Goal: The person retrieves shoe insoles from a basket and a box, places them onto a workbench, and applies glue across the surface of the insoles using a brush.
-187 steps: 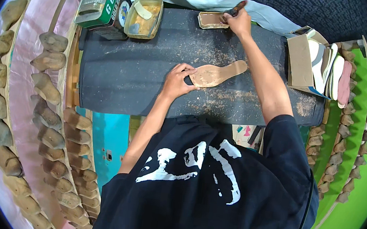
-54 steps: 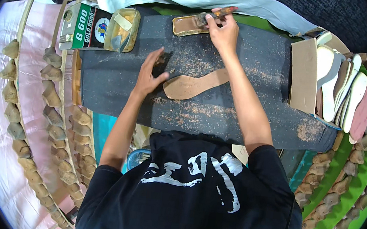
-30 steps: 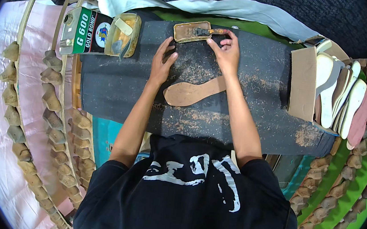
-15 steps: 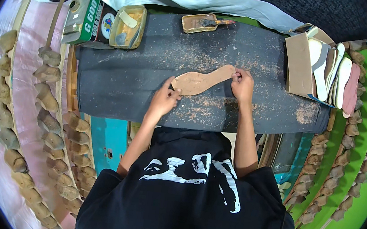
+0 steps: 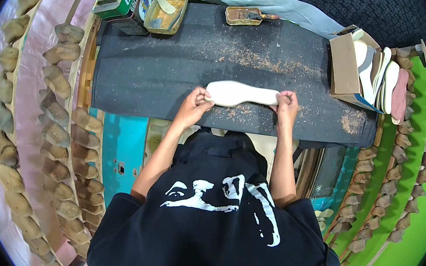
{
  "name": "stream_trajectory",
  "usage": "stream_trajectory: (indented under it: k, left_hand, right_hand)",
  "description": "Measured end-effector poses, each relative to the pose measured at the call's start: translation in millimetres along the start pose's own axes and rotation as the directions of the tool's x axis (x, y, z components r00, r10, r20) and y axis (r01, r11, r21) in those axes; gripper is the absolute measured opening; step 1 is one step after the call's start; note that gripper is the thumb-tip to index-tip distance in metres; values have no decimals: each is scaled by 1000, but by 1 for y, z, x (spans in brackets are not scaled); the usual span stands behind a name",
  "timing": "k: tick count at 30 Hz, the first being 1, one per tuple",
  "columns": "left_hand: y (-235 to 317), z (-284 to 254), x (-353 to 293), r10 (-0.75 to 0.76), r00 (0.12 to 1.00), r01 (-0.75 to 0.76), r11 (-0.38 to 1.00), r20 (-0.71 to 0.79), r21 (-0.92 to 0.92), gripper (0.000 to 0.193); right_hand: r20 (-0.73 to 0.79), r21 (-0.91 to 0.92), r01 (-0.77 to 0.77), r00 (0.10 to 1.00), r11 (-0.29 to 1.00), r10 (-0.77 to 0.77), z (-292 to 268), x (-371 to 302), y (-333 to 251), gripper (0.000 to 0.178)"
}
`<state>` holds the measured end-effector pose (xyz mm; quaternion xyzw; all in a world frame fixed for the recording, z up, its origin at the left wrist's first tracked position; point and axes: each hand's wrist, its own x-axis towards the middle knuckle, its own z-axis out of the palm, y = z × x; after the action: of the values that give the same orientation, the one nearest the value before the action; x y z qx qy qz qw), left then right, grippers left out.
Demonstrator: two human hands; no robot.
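Note:
Between my two hands is a shoe insole [image 5: 240, 94], its smooth white face up, lying crosswise over the dark work table [image 5: 140, 81]. My left hand [image 5: 194, 107] pinches the broad forefoot end at its lower left edge. The narrower heel end is gripped by the thumb and fingers of my right hand [image 5: 287, 109]. The underside of the insole is out of sight.
Brown shavings litter the table cloth. At the back left stand a green and white metal can [image 5: 123, 1] and a tray of glue [image 5: 167, 13]; a smaller tray with a brush [image 5: 244, 16] lies behind. A cardboard box [image 5: 345, 66] of insoles stands right. Wooden shoe lasts [image 5: 57, 81] line both sides.
The insole has been turned over from its tan face to its white face and now lies more level. Both hands still hold its ends, and the whole view has shifted a little.

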<state>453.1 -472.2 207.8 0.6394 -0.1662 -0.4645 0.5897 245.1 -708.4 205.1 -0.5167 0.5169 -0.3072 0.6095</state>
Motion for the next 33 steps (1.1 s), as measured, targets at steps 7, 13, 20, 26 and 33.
stream_trajectory:
  k: [7,13,20,26,33]
  left_hand:
    - [-18,25,-40,79,986,-103,981,-148,-164,15]
    - [-45,70,-97,97,895,-269,895,-435,-356,33]
    - [-89,143,-169,71,707,-492,763,-703,-418,81]
    - [-151,191,-213,-29,758,-498,619,-651,-607,39]
    - [-180,206,-289,-102,781,-466,563,-616,-683,32]
  right_hand:
    - [166,92,-6,986,996,-9,-28,-13,15,17]
    - [470,-37,-86,878,996,93,-58,-39,11,24]
    - [703,-222,-83,677,972,218,-96,-81,37,25]
    - [835,-263,-55,488,963,256,-101,-140,57,21]
    - [929,-324,4,192,946,317,-88,-201,91,22]
